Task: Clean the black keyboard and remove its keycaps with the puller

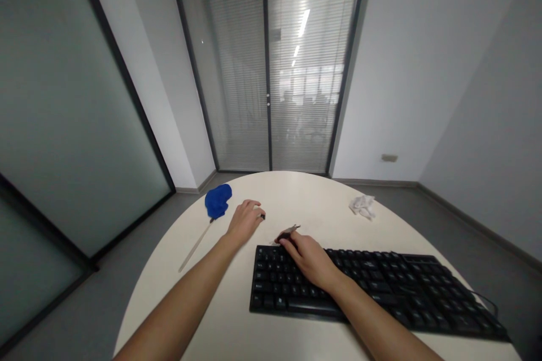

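Note:
A black keyboard (368, 287) lies on the round table, with my right hand (307, 254) over its upper left part. The fingers of that hand are closed on a small dark tool with thin metal prongs, which looks like a keycap puller (292, 230). Beyond the keyboard's left corner, my left hand (245, 221) pinches a small black piece, apparently a keycap (262, 216), between thumb and fingers. Its exact shape is too small to make out.
On the left of the cream table (292, 194) lies a blue cloth duster (218, 201) with a pale stick handle (195, 248). A crumpled white tissue (363, 206) rests near the far right edge. The keyboard's cable (486, 299) runs off its right side.

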`<state>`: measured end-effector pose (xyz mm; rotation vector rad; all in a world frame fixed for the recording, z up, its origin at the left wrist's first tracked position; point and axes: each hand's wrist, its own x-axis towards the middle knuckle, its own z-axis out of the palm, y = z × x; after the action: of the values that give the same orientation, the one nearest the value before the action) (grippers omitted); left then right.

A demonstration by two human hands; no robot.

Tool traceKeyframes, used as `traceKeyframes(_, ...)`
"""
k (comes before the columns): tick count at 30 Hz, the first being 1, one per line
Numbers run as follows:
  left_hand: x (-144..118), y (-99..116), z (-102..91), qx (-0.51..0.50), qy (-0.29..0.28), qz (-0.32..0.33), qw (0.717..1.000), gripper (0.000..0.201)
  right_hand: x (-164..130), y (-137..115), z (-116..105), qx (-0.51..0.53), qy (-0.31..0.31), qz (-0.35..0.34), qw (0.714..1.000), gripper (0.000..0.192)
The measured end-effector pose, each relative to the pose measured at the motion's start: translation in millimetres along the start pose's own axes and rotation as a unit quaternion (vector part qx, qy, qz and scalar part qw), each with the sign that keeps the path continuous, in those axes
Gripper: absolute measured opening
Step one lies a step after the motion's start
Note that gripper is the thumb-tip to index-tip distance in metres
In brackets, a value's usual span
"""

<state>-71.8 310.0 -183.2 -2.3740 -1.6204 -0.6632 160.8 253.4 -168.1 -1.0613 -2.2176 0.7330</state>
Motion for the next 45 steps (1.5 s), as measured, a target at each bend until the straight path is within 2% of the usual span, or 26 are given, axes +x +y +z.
traceKeyframes(8,13.8,-20.1,18.4,0.011,0.043,-0.032,0.998,0.017,-0.5,-0.5,-0.8,-0.007,-0.008,0.003,1.000,0.031)
traceKeyframes(18,13.2,-37.7,16.4,0.001,0.039,-0.078,0.996,0.017,0.1,-1.8,-1.0,-0.005,-0.013,0.018,1.000,0.031)
traceKeyframes(45,12.3,-39.0,19.1,-0.033,0.022,-0.128,0.991,0.018,-1.2,-2.0,-1.4,-0.005,-0.006,0.018,1.000,0.030)
